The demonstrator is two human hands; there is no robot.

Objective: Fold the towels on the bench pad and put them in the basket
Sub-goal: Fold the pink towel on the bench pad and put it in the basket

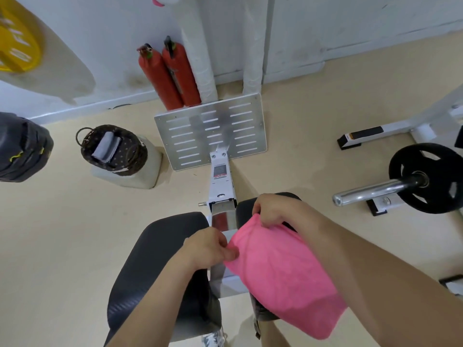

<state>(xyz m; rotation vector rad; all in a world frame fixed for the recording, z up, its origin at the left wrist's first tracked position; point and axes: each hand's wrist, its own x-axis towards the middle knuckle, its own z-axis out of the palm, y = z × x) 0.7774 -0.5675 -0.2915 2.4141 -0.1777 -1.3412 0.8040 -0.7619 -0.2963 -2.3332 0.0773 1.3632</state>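
The left hand (pixel 210 249) and right hand (pixel 273 211) each pinch 1 top corner of the pink towel (pixel 283 274), to spread it on the bench pad (pixel 244 209) for folding. The basket (pixel 135 159), well apart, holds 1 grey towel (pixel 106 146)

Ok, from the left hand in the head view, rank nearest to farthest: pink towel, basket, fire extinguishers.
1. Pink towel, pinched by the left hand itself.
2. Basket, ahead on the left.
3. Fire extinguishers, against the far wall.

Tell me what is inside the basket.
A folded grey towel lies in the dark woven basket. Anything beneath the towel is covered and cannot be seen.
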